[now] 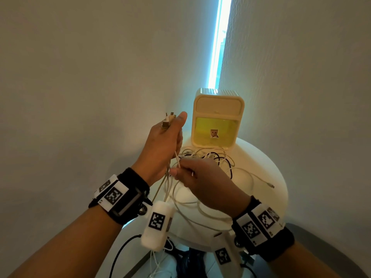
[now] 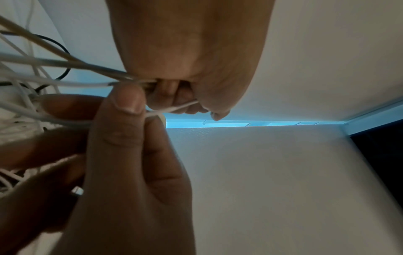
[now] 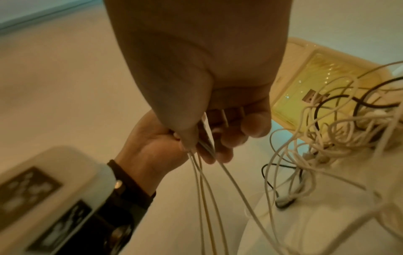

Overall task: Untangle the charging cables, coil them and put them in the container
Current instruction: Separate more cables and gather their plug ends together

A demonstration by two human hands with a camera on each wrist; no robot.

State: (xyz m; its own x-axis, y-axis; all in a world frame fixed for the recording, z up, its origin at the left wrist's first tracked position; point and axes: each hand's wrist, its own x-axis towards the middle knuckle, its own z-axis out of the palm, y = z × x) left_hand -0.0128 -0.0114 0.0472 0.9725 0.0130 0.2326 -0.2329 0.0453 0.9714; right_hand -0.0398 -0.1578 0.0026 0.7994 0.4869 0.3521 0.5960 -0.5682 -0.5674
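My left hand (image 1: 166,137) is raised left of the table and grips several cable ends, whose plugs (image 1: 168,119) stick out above the fist. The strands (image 3: 205,189) hang down from it. Just below, my right hand (image 1: 192,175) pinches one white cable (image 2: 172,108) between thumb (image 2: 127,101) and forefinger, close under the left hand (image 2: 185,51). The tangle of white and black cables (image 1: 208,157) lies on the round white table (image 1: 261,197), in front of the cream container (image 1: 217,109) with a yellow window. The tangle (image 3: 338,129) and container (image 3: 316,81) also show in the right wrist view.
One loose plug end (image 1: 271,186) lies toward the table's right edge. The table stands in a wall corner with a bright light strip (image 1: 218,41) behind. More cables (image 1: 160,263) hang under the table's front edge, near the floor.
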